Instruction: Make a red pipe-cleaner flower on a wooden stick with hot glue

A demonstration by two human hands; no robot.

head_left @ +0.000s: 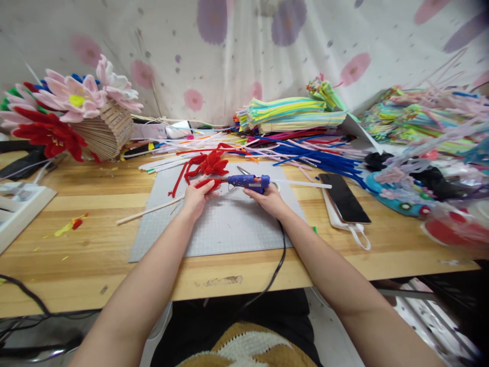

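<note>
One blue glue gun [243,181] sits in the right grip [269,199], closed around it; the left grip [197,198] narrowly pinches a red fuzzy piece [207,184] near the nozzle [224,179], all above the gray mat [237,232].

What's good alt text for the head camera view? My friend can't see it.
A person's right hand holds a blue glue gun pointed at a red fuzzy piece in the left hand, over a gray mat on a wooden table. Colorful stems lie behind, with pink and red flowers to the left.
</note>
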